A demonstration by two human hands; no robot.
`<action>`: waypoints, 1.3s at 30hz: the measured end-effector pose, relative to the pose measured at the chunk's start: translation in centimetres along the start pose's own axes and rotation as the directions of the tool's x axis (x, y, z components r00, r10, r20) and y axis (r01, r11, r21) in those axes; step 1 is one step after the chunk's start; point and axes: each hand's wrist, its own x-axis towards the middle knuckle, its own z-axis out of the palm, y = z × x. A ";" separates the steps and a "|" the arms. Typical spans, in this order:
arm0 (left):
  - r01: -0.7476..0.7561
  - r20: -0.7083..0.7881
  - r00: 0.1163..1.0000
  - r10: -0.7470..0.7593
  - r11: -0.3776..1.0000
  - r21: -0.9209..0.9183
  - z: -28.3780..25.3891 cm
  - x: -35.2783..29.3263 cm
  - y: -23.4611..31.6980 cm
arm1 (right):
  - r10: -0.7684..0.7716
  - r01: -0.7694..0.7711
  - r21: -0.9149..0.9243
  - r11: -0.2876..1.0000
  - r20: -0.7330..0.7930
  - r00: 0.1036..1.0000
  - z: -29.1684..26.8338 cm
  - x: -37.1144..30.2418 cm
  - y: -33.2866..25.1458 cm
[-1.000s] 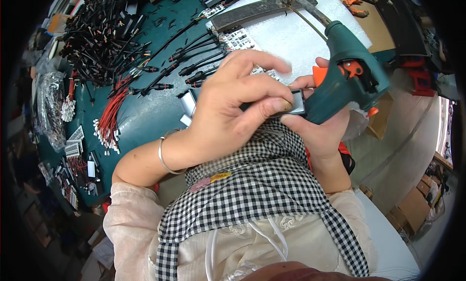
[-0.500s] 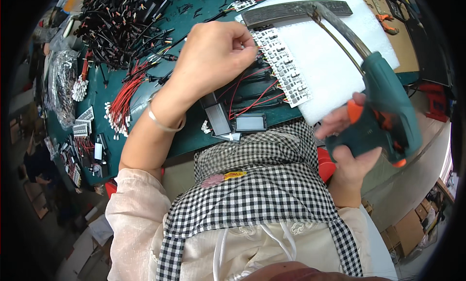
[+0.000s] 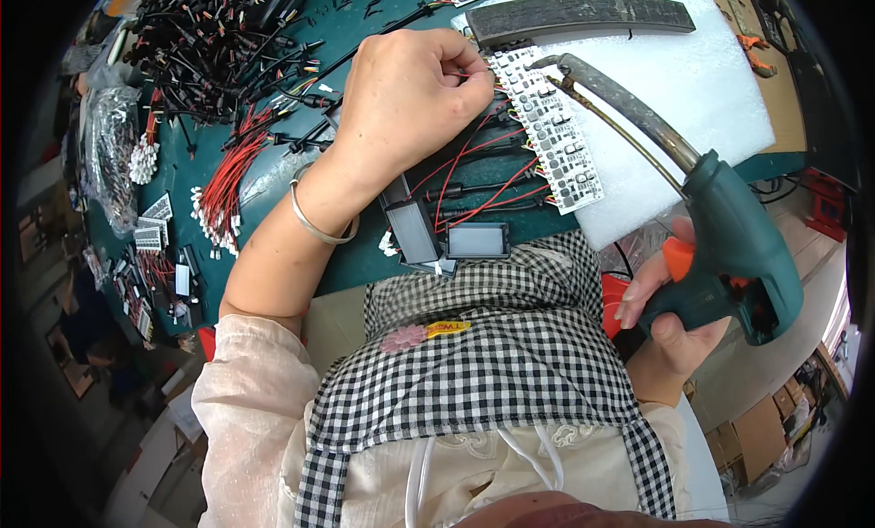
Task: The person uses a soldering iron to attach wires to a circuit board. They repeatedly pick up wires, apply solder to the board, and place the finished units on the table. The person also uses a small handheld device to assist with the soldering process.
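My left hand [image 3: 410,99] is closed in a pinch on a thin wire [image 3: 461,75], at the edge of a strip of white circuit boards [image 3: 552,131]. My right hand [image 3: 670,314] is wrapped round the grip of a green soldering gun [image 3: 743,236] with an orange trigger. Its bent metal tip [image 3: 545,63] is over the upper part of the board strip, close to my left fingertips; whether it touches is too small to tell. Red wires [image 3: 469,168] and black cables [image 3: 497,191] run to the strip's left edge.
Under the strip lies a white foam sheet [image 3: 674,81], with a curved dark bar [image 3: 583,19] along its far edge. Small grey cases [image 3: 478,241] sit by the near table edge. Leftward are red wire bundles [image 3: 239,181] and a black cable heap [image 3: 205,54]. Orange-handled pliers [image 3: 756,56] lie far right.
The soldering gun's tip has come away from the dark bar, down and left to the board strip. My left hand stays pinched near the strip's edge.
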 end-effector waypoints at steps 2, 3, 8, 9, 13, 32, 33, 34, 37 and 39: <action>-0.003 -0.005 1.000 0.003 1.000 -0.022 0.1 0.0 0.0 | -0.012 0.012 0.001 1.000 -0.033 0.999 0.5 0.0 0.1; -0.009 -0.004 1.000 0.009 1.000 -0.025 0.1 0.1 -0.1 | -0.015 0.015 0.001 1.000 -0.048 0.999 0.7 0.1 0.1; 0.028 0.035 0.999 -0.025 0.997 -0.067 -0.2 0.2 -0.1 | 0.068 -0.068 0.000 0.998 -0.048 0.997 0.3 -0.1 -0.2; 0.029 0.035 0.999 -0.026 0.997 -0.068 -0.1 0.2 -0.1 | 0.077 -0.077 -0.005 0.997 -0.045 0.996 0.3 0.0 -0.3; 0.039 0.048 0.998 -0.035 0.996 -0.080 0.0 0.4 -0.1 | 0.059 -0.061 -0.043 0.997 -0.044 0.997 0.7 0.4 -0.2; 0.028 -0.034 0.999 -0.031 0.995 -0.100 0.7 0.2 -0.4 | -0.002 -0.002 -0.067 0.998 -0.059 0.998 1.7 1.2 0.7; 0.022 -0.036 0.999 -0.026 0.995 -0.094 0.7 0.3 -0.4 | 0.000 -0.004 -0.070 0.998 -0.062 0.998 1.8 1.2 0.7; 0.016 -0.038 0.999 -0.020 0.996 -0.088 0.8 0.3 -0.4 | 0.002 -0.006 -0.073 0.997 -0.065 0.998 1.8 1.2 0.7; 0.012 -0.037 0.999 -0.016 0.996 -0.089 0.9 0.3 -0.5 | -0.003 -0.001 -0.082 0.997 -0.053 0.999 1.7 1.3 0.9; 0.015 -0.036 0.999 -0.019 0.996 -0.090 0.8 0.3 -0.5 | -0.009 0.007 -0.081 0.997 -0.032 0.999 1.6 1.5 1.0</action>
